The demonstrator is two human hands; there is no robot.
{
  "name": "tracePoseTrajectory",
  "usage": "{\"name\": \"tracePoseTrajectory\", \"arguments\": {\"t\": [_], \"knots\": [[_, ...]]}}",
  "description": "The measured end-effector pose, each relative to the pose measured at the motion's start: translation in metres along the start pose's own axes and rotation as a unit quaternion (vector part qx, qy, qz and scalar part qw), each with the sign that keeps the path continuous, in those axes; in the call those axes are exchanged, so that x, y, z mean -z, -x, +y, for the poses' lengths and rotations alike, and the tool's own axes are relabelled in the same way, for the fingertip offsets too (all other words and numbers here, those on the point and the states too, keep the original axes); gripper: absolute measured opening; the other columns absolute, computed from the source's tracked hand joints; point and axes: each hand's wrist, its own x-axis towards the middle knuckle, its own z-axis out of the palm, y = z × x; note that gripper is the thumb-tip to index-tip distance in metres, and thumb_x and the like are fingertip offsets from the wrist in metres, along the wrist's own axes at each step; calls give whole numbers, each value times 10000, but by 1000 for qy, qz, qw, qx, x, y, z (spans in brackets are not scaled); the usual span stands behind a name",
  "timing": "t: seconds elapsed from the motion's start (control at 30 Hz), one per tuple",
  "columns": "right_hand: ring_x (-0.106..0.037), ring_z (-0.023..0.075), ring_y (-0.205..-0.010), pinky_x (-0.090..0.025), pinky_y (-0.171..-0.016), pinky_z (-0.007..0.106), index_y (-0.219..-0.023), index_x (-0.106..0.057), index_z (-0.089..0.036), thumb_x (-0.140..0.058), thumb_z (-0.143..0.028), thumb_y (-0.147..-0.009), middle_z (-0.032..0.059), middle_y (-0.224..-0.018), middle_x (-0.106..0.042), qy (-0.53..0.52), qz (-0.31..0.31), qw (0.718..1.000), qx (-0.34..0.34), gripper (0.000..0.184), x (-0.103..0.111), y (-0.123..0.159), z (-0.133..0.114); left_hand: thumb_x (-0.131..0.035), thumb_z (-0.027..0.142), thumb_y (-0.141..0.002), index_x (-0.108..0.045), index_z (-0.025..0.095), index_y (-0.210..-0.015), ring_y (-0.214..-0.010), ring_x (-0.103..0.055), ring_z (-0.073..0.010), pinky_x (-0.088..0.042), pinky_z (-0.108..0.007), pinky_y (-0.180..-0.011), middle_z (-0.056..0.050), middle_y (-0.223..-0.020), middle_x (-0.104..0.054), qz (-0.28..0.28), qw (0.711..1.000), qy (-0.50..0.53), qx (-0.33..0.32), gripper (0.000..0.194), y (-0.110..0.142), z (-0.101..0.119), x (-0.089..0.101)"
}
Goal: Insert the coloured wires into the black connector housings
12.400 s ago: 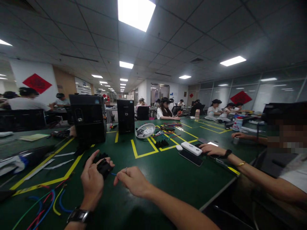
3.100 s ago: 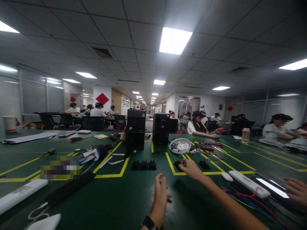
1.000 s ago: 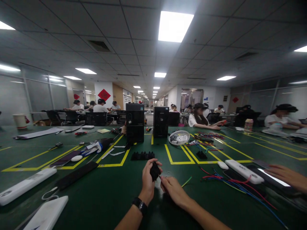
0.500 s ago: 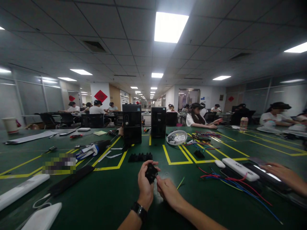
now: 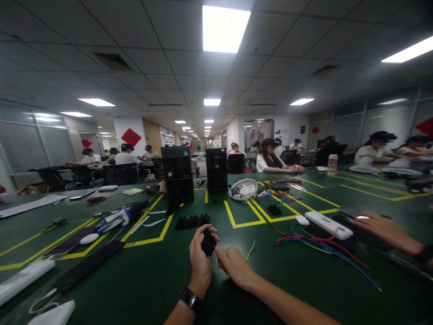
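Note:
My left hand [image 5: 200, 257] is closed around a small black ridged block [image 5: 209, 243], which looks like a terminal block, and holds it above the table. My right hand [image 5: 235, 267] pinches close against the block's right side, thumb and finger together. A short yellow-green wire [image 5: 250, 251] sticks out from behind my right hand; its other end is hidden by the fingers. Just beyond my left hand lies a row of black ridged blocks [image 5: 192, 221]. Red, blue and yellow wires [image 5: 321, 243] lie loose to the right of my hands.
Two black computer towers [image 5: 177, 178] stand ahead. Behind the taped lines are a white basket [image 5: 242, 189], another black block [image 5: 274, 209] and more wires. A white power bank [image 5: 329, 225] lies right, near a co-worker's hand [image 5: 389, 232]. A black pouch [image 5: 89, 266] lies left.
Three seconds ago my right hand reached toward a black block beyond the tape; now both hands meet at the held block. Over the last second the yellow-green wire tilts more upright, and the view turns right.

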Motion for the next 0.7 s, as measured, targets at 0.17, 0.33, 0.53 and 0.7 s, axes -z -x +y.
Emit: {"name": "tracePoseTrajectory", "arguments": {"t": [0.17,0.33,0.53,0.7], "knots": [[-333,81,-433,-234,-458,217,-531,-443,-166,-233,-661,-880,-39,-428,-361,-44,-52,998,6,641,1,1,2,-535,314,-768,-647,137,-886,-646,-561,-142,-435,-246,-613,-48,-754,-608,-21,1000,-9,7,241,1,2,-2],[-342,84,-433,-253,-463,216,-534,-436,-171,-177,-658,-888,-35,-435,-365,-58,-46,997,14,656,-1,0,8,-527,324,-770,-641,147,-864,-626,-543,-127,-421,-231,-594,-27,-719,-585,-15,999,-22,18,230,-1,2,-6],[-352,84,-424,-274,-479,219,-502,-421,-176,-240,-621,-898,-40,-416,-351,-59,-84,995,15,623,11,4,-5,-504,378,-796,-634,154,-842,-588,-540,-129,-422,-235,-570,-18,-679,-575,-34,995,-89,6,263,-4,-1,0],[-367,93,-447,-262,-489,227,-507,-432,-176,-219,-618,-903,-34,-415,-350,-27,-49,998,24,630,7,5,-8,-473,405,-828,-627,156,-872,-588,-530,-129,-419,-233,-560,-25,-695,-572,-11,994,-103,-18,296,-2,-3,0]]}}
